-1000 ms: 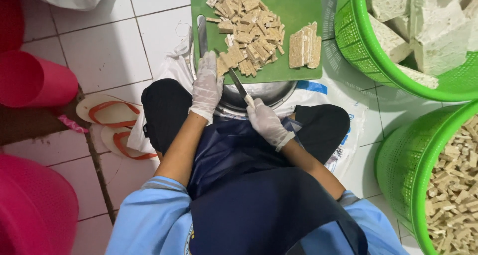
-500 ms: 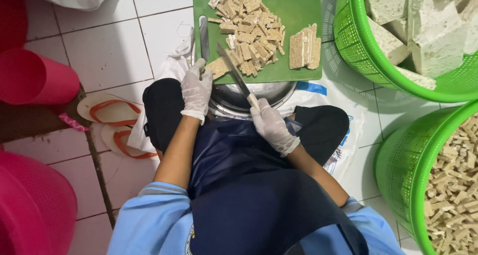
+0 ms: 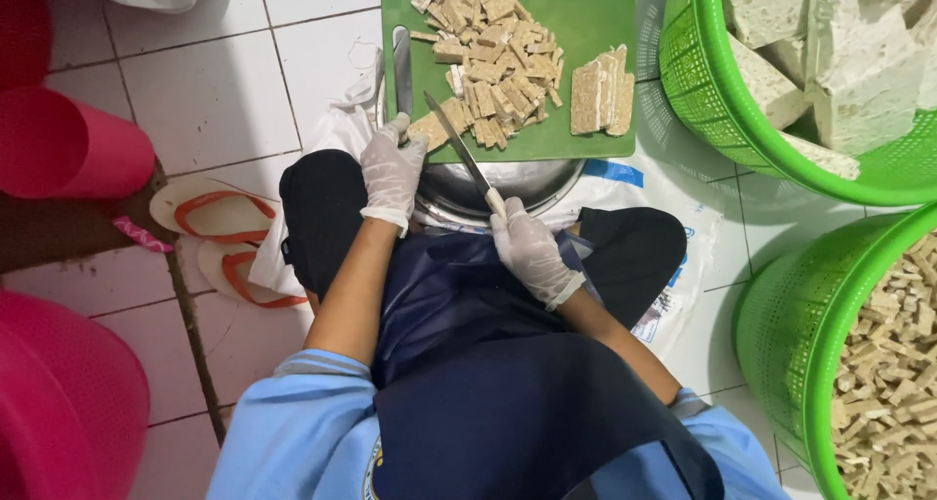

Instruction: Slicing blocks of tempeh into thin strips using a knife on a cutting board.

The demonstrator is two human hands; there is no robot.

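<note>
Head view looks straight down on a person seated on a white tiled floor (image 3: 195,100), both hands in thin white gloves. The right hand (image 3: 532,251) has its fingers wrapped tight around the pale handle of a knife (image 3: 464,154), whose blade slants up and left, its tip over the near left part of a green cutting board (image 3: 586,32). The left hand (image 3: 390,168) rests at the board's near left corner, fingers curled loosely against the cut pieces there; whether it grips anything I cannot tell. A second blade-like metal tool (image 3: 401,66) lies along the board's left edge. The board sits on a metal bowl (image 3: 527,183) between the knees. A heap of cut tempeh sticks (image 3: 493,61) covers the board's middle, and a small stack of uncut slices (image 3: 600,95) stands just right of it. Far right, a green basket (image 3: 703,80) holds big pale blocks; near right, another green basket (image 3: 781,334) holds cut sticks. Sandals (image 3: 220,212) lie on the left beside pink tubs (image 3: 68,149).
</note>
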